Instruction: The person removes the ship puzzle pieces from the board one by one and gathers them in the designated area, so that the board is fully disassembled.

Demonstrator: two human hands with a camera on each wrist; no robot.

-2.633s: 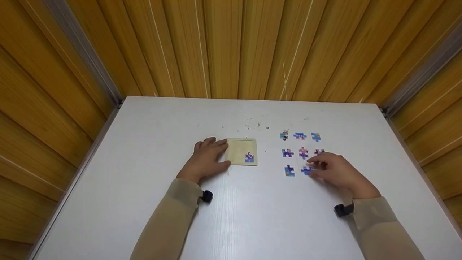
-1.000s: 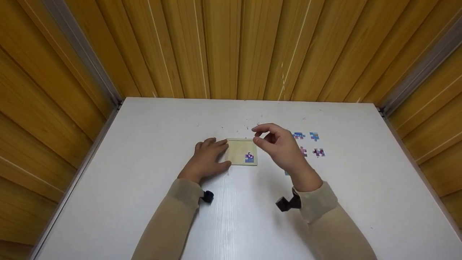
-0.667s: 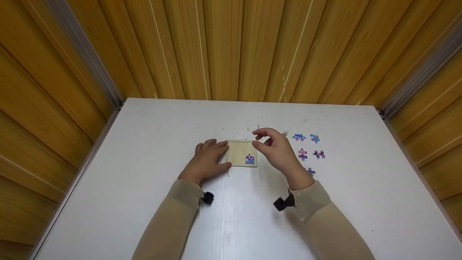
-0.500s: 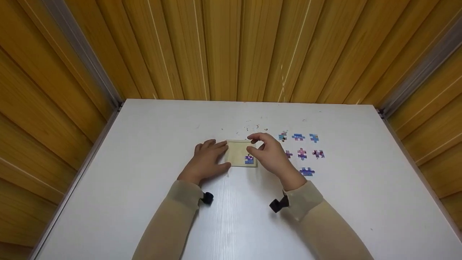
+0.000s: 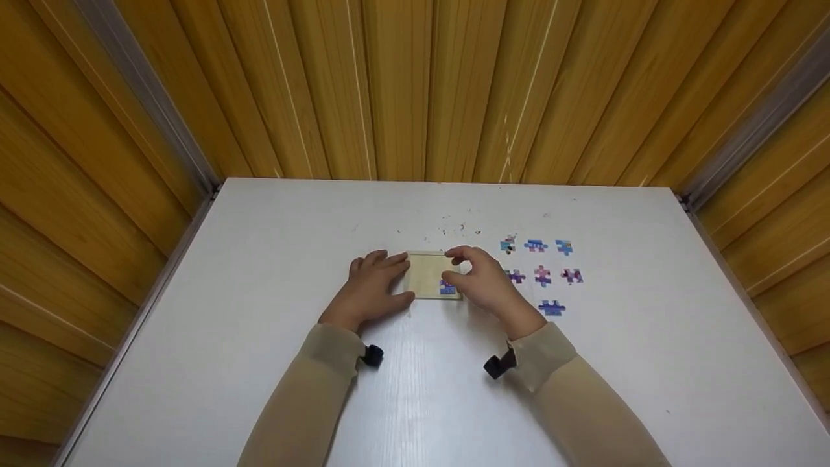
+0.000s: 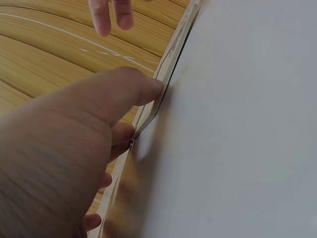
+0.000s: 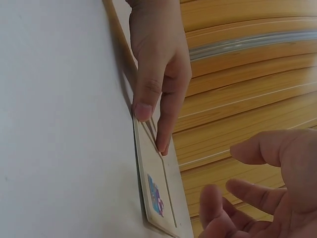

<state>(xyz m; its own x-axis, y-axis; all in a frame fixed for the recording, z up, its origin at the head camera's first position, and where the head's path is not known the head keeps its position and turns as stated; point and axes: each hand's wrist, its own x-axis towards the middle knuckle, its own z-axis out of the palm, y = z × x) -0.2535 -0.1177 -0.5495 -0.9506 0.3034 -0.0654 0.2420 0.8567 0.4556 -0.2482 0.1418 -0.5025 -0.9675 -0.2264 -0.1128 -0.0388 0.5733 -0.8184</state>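
A small square puzzle tray (image 5: 429, 252) of pale wood lies on the white table. My left hand (image 5: 373, 280) rests at the tray's left side, thumb at the near corner and forefinger at the far one. In the right wrist view its thumb (image 7: 143, 111) touches the rim. One purple and blue jigsaw piece (image 5: 447, 288) sits in the tray's near right corner. Over the tray's right side hovers my right hand (image 5: 483, 279), thumb and forefinger apart. Its thumb overlaps the piece from above. No piece shows between those fingers.
To the right lie several loose jigsaw pieces in rows, among them a pink one (image 5: 543, 275), a blue one (image 5: 552, 308) and one at the top right (image 5: 564, 247). Small dark specks (image 5: 462, 227) dot the table behind the tray. Ribbed wooden walls (image 5: 415, 91) stand behind and at the sides.
My right hand has come left from the loose pieces to the tray, then lowered over its right side, covering part of the piece there. My left hand has stayed at the tray.
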